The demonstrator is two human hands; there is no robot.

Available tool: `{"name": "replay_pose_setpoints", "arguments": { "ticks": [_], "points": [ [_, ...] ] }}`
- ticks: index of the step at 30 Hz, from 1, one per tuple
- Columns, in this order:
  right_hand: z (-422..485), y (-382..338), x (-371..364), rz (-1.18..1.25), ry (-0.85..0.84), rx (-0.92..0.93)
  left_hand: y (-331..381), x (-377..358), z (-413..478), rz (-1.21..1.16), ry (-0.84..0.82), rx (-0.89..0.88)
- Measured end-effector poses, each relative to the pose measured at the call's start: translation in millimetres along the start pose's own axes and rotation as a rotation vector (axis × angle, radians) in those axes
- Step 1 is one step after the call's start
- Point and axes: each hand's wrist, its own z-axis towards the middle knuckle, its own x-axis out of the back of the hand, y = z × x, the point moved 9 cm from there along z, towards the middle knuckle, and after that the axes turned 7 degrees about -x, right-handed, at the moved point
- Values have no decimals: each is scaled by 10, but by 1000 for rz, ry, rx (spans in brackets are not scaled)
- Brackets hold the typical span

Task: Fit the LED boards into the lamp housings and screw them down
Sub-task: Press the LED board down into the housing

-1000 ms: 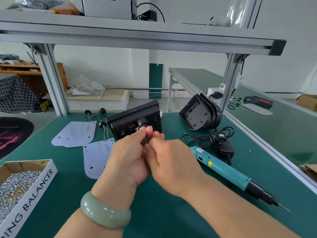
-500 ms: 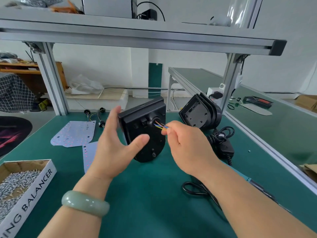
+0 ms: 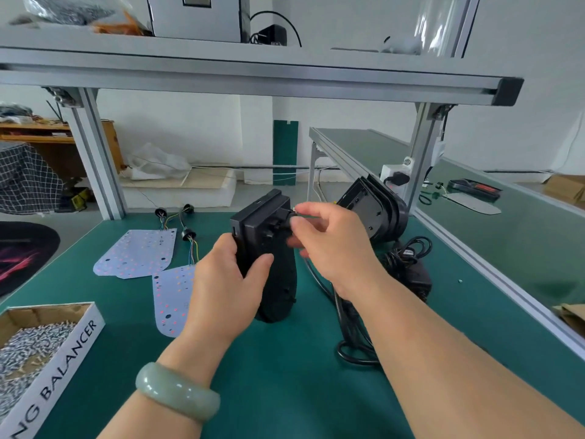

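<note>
The green bench (image 3: 285, 391) carried the work. At its centre the lamp housing (image 3: 272, 248) was held upright, back toward the camera. Two LED boards (image 3: 139, 251) lay flat at 9 o'clock of it, apart from it. The left hand (image 3: 228, 286) gripped the housing's left edge. The right hand (image 3: 329, 245) pinched the cable fitting (image 3: 286, 217) at 1 o'clock of the left. Seating that lead probably wanted a firm brace and a straight pull along the hole, sparing the thin wires.
</note>
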Motion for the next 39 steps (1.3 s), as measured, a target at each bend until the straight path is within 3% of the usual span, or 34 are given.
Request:
{"name": "replay_pose_setpoints", "arguments": {
  "ticks": [3, 7, 10, 17, 24, 30, 35, 37, 39],
  "points": [
    [32, 84, -40, 147, -8, -50, 50, -14, -27, 10, -10, -26],
    [20, 229, -103, 622, -12, -229, 60, -20, -32, -1, 2, 1],
    [-3, 323, -193, 807, -75, -315, 77, -19, -34, -11, 5, 4],
    [37, 452, -197, 665, -11, -330, 100, -27, -53, -31, 8, 6],
    [-5, 351, -294, 889, -180, -281, 55, -79, -67, -184, -69, 62],
    [11, 396, -121, 694, 55, -184, 15, -163, -84, -271, -168, 122],
    [-59, 172, 143, 221, 219, 99, 72, -217, -106, -169, -209, 67],
    [-85, 151, 145, 220, 184, 113, 55, -205, -98, -146, -198, 75],
    [-82, 214, 101, 391, 113, 31, 35, -206, -86, -156, -203, 94]
  ]
}}
